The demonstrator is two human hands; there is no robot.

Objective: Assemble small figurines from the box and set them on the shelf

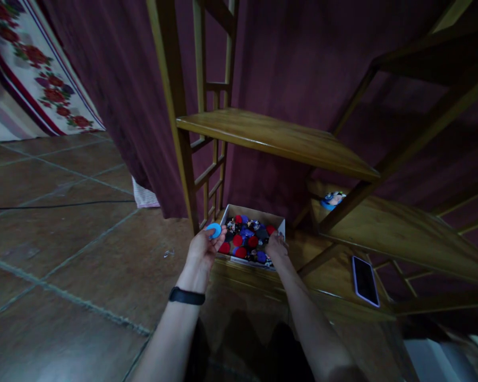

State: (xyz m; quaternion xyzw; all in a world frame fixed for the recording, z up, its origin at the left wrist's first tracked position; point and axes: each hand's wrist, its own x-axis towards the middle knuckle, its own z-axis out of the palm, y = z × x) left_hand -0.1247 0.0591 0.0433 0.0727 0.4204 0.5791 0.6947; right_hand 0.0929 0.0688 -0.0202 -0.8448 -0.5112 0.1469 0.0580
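A light-blue round disc (214, 230) rests in my left hand (207, 245), gripped by the fingers beside the box's left edge. The shallow cardboard box (258, 213) stands on the bottom shelf. Inside it lie several small figures with round red, blue and dark bases, such as a red round base (253, 242). My right hand (276, 245) reaches down into the right side of the box, among these pieces. Its fingertips are hidden, so I cannot make out whether they grip anything.
A wooden shelf board (271, 135) juts out above the box. At the right, a phone (365, 281) lies on the low shelf, and a small blue-and-white figure (333, 199) sits on a higher one. A black cable (59, 205) crosses the tiled floor. Behind hangs a purple curtain (119, 79).
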